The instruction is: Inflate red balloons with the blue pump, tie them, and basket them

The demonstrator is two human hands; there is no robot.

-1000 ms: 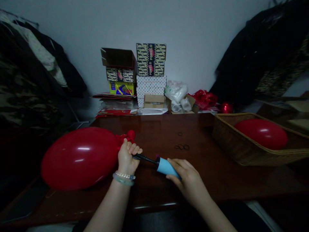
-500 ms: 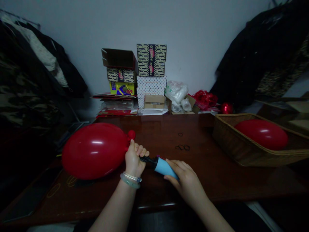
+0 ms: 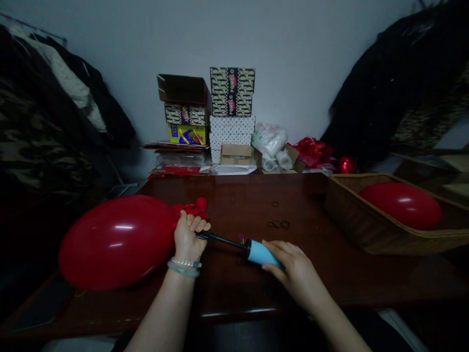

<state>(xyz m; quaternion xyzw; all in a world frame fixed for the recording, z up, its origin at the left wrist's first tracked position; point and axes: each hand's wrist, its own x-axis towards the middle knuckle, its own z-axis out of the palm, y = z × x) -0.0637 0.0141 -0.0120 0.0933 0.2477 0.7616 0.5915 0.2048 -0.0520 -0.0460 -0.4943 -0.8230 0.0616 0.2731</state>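
Note:
A large inflated red balloon point(image 3: 117, 242) lies to the left, its neck end inside the fist of my left hand point(image 3: 190, 237). That hand is closed around the balloon's neck and the black end of a hand balloon pump point(image 3: 264, 254); the nozzle itself is hidden. A thin black rod shows between the black end and the pump's light-blue barrel. My right hand point(image 3: 293, 269) is wrapped round the barrel. Behind my left fist are limp red balloons point(image 3: 200, 206), partly covered.
On the brown table point(image 3: 234, 288) lie dark rubber bands point(image 3: 280, 224). A wicker basket point(image 3: 351, 225) with another red balloon point(image 3: 401, 205) stands at the right. Stacked boxes point(image 3: 232, 93) and a plastic bag point(image 3: 270, 139) sit against the wall; clothes point(image 3: 370, 88) hang on both sides.
My hands have moved apart, drawing out more of the pump's black rod. The held balloon and my left hand have shifted left, baring more of the limp balloons; the balloon looks larger.

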